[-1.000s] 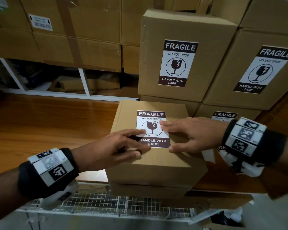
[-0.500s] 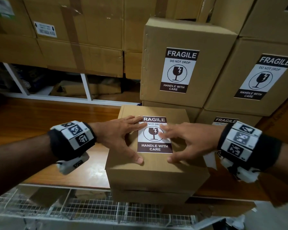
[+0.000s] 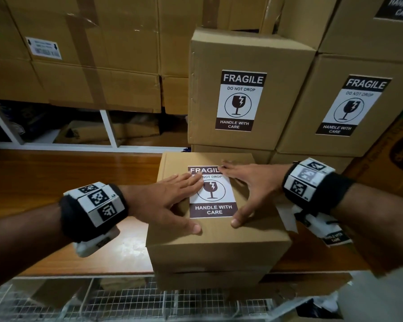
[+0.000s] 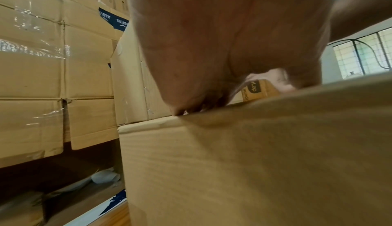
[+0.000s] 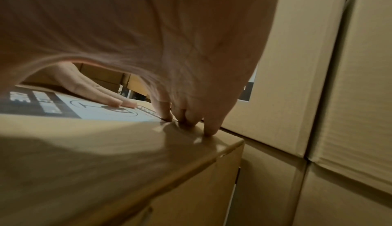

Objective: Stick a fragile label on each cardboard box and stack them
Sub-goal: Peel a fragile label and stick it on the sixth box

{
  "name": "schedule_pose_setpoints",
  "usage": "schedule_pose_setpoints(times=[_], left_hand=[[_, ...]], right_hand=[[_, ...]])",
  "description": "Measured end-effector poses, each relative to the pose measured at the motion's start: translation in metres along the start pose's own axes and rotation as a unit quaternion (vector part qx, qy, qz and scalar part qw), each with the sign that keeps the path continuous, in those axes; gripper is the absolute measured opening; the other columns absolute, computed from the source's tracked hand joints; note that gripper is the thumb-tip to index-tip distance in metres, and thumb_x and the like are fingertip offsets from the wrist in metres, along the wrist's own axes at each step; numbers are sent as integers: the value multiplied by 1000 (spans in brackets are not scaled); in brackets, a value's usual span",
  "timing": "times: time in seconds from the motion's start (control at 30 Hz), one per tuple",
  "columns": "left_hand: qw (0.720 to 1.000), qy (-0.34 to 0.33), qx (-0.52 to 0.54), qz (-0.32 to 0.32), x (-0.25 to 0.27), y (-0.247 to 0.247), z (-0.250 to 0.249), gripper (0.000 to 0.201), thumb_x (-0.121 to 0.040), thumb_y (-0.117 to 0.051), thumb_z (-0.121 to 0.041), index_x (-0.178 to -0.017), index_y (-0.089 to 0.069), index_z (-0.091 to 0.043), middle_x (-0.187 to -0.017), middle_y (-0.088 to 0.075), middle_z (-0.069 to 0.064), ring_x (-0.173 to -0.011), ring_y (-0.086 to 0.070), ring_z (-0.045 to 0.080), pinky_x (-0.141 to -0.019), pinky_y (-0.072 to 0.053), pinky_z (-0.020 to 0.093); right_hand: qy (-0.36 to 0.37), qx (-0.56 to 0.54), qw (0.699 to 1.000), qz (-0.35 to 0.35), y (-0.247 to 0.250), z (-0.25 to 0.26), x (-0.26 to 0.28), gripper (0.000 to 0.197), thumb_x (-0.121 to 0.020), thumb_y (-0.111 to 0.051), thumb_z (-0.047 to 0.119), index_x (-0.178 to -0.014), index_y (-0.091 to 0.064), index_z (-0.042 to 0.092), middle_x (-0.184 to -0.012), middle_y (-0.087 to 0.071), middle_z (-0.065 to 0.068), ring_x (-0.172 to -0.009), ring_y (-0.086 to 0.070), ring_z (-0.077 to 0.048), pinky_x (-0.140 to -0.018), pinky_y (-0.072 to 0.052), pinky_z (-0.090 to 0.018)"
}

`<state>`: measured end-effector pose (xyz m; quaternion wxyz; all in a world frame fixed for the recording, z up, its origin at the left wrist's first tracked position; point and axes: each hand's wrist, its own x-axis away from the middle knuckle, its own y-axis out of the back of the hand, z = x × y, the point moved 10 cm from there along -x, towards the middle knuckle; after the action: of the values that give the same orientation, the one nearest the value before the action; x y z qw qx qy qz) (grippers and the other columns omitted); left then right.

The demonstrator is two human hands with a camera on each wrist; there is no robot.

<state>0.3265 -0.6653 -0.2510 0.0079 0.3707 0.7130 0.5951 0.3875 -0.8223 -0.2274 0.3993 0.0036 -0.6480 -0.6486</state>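
Note:
A small cardboard box (image 3: 219,235) stands on the wooden table (image 3: 56,173) in front of me, with a white and brown fragile label (image 3: 213,209) lying on its top face. My left hand (image 3: 170,198) lies flat on the label's left side, fingers straight, thumb stretched toward the box's near edge. My right hand (image 3: 249,184) is spread flat over the label's upper right corner, its fingertips (image 5: 208,129) pressing near the box's far edge. Behind stand stacked boxes (image 3: 247,89) that carry fragile labels (image 3: 241,101) on their fronts.
A second labelled stack (image 3: 349,105) rises at the right. Large taped cartons (image 3: 91,59) sit on a white shelf frame (image 3: 107,129) at the back left. A wire mesh rack (image 3: 126,300) runs below the table's near edge. Loose label sheets (image 3: 335,235) lie under my right wrist.
Both hands slid up the label toward the box's far edge, and the left hand went from curled at the lower left corner to flat across the label.

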Motion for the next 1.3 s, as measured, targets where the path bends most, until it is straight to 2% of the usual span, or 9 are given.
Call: schedule_pose_setpoints(times=[0.17, 0.27, 0.43, 0.67, 0.83, 0.97, 1.1, 1.2, 1.3], left_hand=[[996, -38, -77, -21, 10, -14, -7, 136, -71, -51, -94, -158, 29, -27, -164, 36, -10, -151, 33, 9, -121, 23, 33], [996, -43, -69, -26, 11, -14, -11, 129, -79, -51, -89, -158, 29, -26, -163, 37, -10, -150, 33, 6, -115, 27, 27], [993, -89, -76, -25, 17, -23, -22, 107, -91, -38, -82, -160, 24, -29, -165, 34, -10, -151, 29, 2, -123, 19, 29], [981, -155, -95, -62, 34, -35, -45, 71, -108, -23, -58, -163, 11, -31, -169, 22, -9, -153, 26, 2, -125, 17, 28], [985, -157, 16, -75, 42, -26, -51, 60, -109, -36, -49, -164, -17, -34, -170, -1, -20, -151, 8, -13, -118, 6, 6], [985, -69, 54, -150, 42, 7, -43, 46, -108, -41, -47, -151, -48, -34, -161, -38, -13, -142, -31, -2, -120, -32, 25], [990, 106, -53, -74, 21, 17, -8, 75, -96, -42, -73, -162, -15, -47, -173, -9, -2, -157, -13, 27, -124, -19, 52], [968, 241, -11, -72, 21, 24, 30, 115, -70, -46, -95, -162, 1, -45, -173, 4, 7, -157, -7, 39, -123, -18, 60], [948, 291, 106, -65, 27, 6, 53, 146, -48, -51, -106, -160, 18, -42, -171, -6, 15, -150, -29, 43, -120, -30, 55]], right_hand=[[0, 13, 1000, -13, -11, 10, 19, 127, -68, -69, 87, -165, -12, 28, -173, -3, 12, -157, -14, -18, -130, -17, -41], [28, 45, 997, -52, -19, 31, 47, 89, -88, -59, 74, -162, -27, 33, -171, -15, 17, -153, -22, -10, -124, -22, -29], [34, 45, 996, -66, -40, 57, 84, 71, -95, -55, 65, -158, -31, 44, -165, -18, 31, -146, -25, 3, -122, -31, -30], [-17, 61, 996, -58, -46, 44, 87, 94, -91, -61, 68, -164, -11, 38, -168, -5, 27, -151, -15, 0, -125, -21, -32], [-13, 22, 999, -19, -25, 28, 59, 125, -72, -84, 65, -165, -8, 29, -173, 1, 12, -158, -10, -16, -126, -7, -31], [2, 26, 999, -25, -16, 39, 52, 115, -71, -87, 61, -162, -27, 23, -170, -18, 2, -154, -22, -20, -120, -7, -22], [-15, -16, 999, -36, -13, 30, 51, 79, -74, -78, 72, -139, -58, 30, -142, -54, 2, -127, -54, -20, -113, -44, -46], [-49, -11, 994, -101, -5, 11, 47, 88, -72, -70, 83, -145, -53, 38, -146, -47, -3, -137, -47, -26, -114, -41, -48], [-92, -87, 986, -111, -21, -15, 50, 116, -56, -67, 95, -156, -30, 51, -163, -30, -7, -149, -34, -32, -119, -34, -56]])
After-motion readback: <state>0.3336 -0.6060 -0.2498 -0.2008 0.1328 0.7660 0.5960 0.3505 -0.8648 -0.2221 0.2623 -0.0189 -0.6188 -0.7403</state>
